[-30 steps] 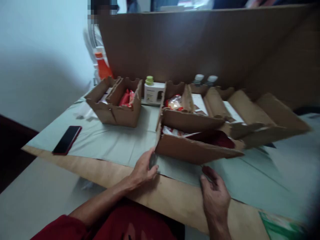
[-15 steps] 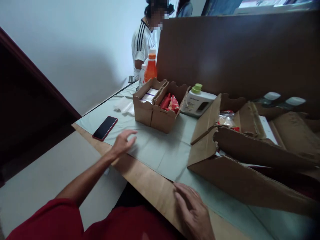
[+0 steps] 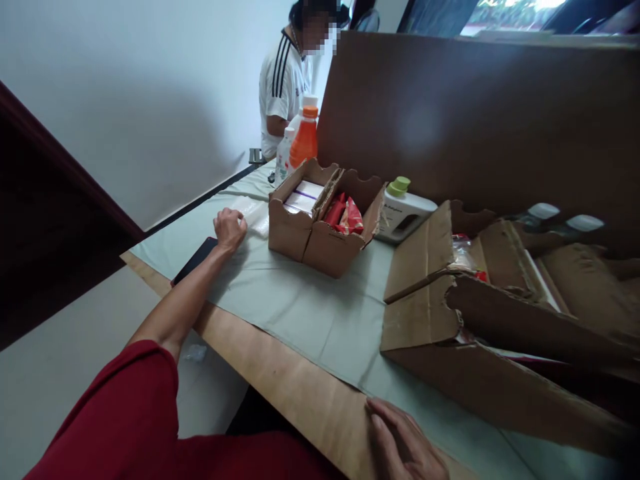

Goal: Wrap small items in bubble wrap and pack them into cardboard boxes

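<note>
left hand (image 3: 231,230) curling beside clear plastic wrap (image 3: 257,217), right hand (image 3: 411,445) near the tabletop (image 3: 280,360) edge
phone (image 3: 193,261) is lying by the left forearm (image 3: 193,297); a dragging arm could be nudging it off. left fingers are bending inward, grip unclear; right fingers are hanging loose, holding nothing visible. pale cloth (image 3: 295,293) is covering the tabletop; wall (image 3: 125,120) is rising left, a person (image 3: 283,90) is showing beyond.

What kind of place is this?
It looks like an indoor work corner, maybe a small storeroom: there's a cloth-covered table, open cardboard bins holding packets and boxes, and a big brown board standing behind them.
</note>
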